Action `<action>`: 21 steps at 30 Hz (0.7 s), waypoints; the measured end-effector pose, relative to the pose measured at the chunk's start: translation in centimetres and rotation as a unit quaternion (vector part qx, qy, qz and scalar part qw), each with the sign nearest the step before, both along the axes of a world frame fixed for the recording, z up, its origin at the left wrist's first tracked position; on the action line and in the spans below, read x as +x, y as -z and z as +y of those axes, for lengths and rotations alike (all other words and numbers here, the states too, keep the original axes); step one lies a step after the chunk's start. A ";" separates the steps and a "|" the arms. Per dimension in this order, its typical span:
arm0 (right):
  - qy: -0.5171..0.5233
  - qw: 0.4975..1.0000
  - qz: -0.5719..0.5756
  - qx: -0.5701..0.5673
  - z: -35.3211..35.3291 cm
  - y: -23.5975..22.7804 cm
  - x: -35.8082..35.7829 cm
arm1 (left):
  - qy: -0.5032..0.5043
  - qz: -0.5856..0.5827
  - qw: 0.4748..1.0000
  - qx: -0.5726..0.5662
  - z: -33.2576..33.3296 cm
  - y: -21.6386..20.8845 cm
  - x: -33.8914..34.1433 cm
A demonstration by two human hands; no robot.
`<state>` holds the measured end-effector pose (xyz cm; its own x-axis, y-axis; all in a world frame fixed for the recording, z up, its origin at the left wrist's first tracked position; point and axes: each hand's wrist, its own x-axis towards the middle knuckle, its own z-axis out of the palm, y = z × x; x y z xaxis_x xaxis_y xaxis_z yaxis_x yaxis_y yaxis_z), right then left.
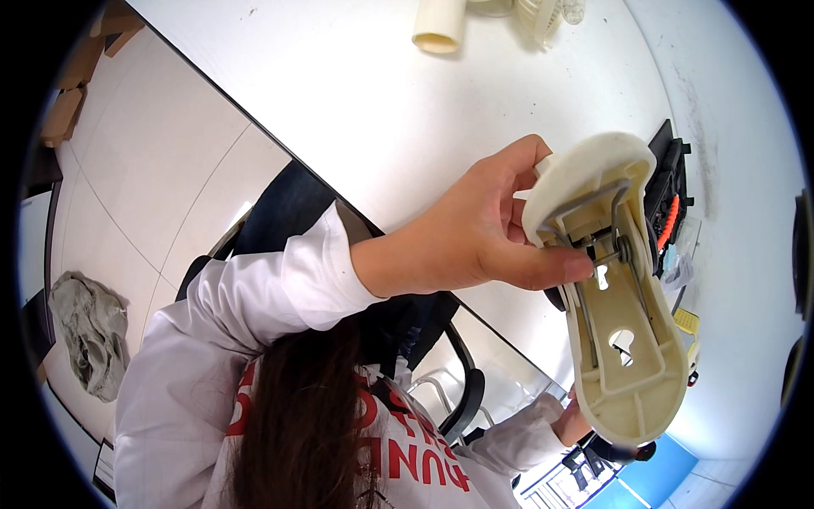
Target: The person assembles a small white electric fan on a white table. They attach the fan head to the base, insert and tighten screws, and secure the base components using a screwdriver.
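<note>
Held up at the right is a long cream plastic part (pixel 632 356), rounded at both ends. Its open, ribbed inside faces me, with a keyhole-shaped slot, bent metal wire and a coil spring (pixel 625 248). My left hand (pixel 483 225) grips its upper part from the left side. The thumb presses inside by the spring, and the other fingers curl round the upper edge. Lower down, my right hand (pixel 574 422) is close to the part's lower end, which covers most of its fingers. I cannot make out whether it holds anything.
On the white table (pixel 339 93) stand a cream tube (pixel 438 25) and translucent plastic pieces (pixel 543 17). A black tool case (pixel 670 187) with an orange item lies along the wall, near a yellow object (pixel 687 321). A black chair (pixel 466 399) and crumpled grey cloth (pixel 89 335) are below.
</note>
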<state>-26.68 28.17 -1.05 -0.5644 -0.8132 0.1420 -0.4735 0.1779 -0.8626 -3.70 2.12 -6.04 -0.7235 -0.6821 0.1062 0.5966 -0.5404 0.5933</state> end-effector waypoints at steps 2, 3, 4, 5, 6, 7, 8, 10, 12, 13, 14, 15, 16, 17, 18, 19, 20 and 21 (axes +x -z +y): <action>0.030 0.999 0.030 0.033 0.4 -0.4 1.1 | -0.006 -0.003 1.000 -0.012 0.1 0.1 0.1; 0.045 0.997 0.044 0.050 0.6 -0.4 1.3 | -0.011 -0.014 0.999 -0.030 0.1 0.1 0.1; 0.034 0.998 0.058 0.004 0.8 -0.2 1.3 | -0.016 -0.025 0.998 -0.049 0.1 0.2 0.1; 0.071 0.994 0.084 -0.011 0.9 0.0 0.9 | -0.025 -0.043 0.996 -0.077 0.2 0.2 0.1; 0.111 0.987 0.112 -0.027 1.1 0.0 0.5 | -0.033 -0.041 0.994 -0.099 0.3 0.4 -0.1; 0.150 0.978 0.139 -0.041 1.2 0.0 0.2 | -0.044 -0.039 0.991 -0.120 0.4 0.5 -0.4; 0.157 0.976 0.142 -0.048 1.0 0.1 0.0 | -0.060 -0.019 0.989 -0.135 0.5 1.0 -1.0; 0.130 0.983 0.119 -0.055 0.7 -0.1 0.3 | -0.056 -0.008 0.991 -0.124 0.5 1.0 -1.1; 0.097 0.990 0.091 -0.054 0.3 0.1 1.0 | -0.064 -0.009 0.988 -0.140 0.3 1.1 -1.0; 0.088 0.991 0.082 -0.052 0.3 0.2 1.3 | -0.069 -0.010 0.987 -0.148 0.3 1.1 -1.0; 0.082 0.992 0.077 -0.052 0.2 0.2 1.3 | -0.072 -0.010 0.989 -0.126 0.5 1.1 -0.9; 0.077 0.993 0.072 -0.050 0.2 0.2 1.4 | -0.075 -0.010 0.992 -0.104 0.7 1.0 -0.8; 0.074 0.994 0.069 -0.049 0.2 0.1 1.4 | -0.105 -0.015 0.986 -0.131 0.8 1.0 -0.8; 0.073 0.994 0.067 -0.050 0.2 0.1 1.4 | -0.135 -0.021 0.978 -0.157 0.9 1.0 -0.8; 0.069 0.994 0.065 -0.049 0.1 0.1 1.4 | -0.191 -0.032 0.954 -0.230 0.9 1.3 -1.1; 0.068 0.994 0.064 -0.049 0.1 0.0 1.4 | -0.211 -0.034 0.939 -0.270 0.8 1.5 -1.2; 0.067 0.995 0.063 -0.049 0.0 0.0 1.5 | -0.232 -0.035 0.922 -0.309 0.6 1.7 -1.3; 0.066 0.995 0.063 -0.049 0.0 0.0 1.5 | -0.220 -0.027 0.922 -0.316 0.4 1.8 -1.4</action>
<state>-25.17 28.20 -1.04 -0.6386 -0.7119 0.2922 -0.5562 0.1645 -0.8146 -5.06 2.50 -7.84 -0.4073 -0.7246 0.5559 0.6363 0.2114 0.7419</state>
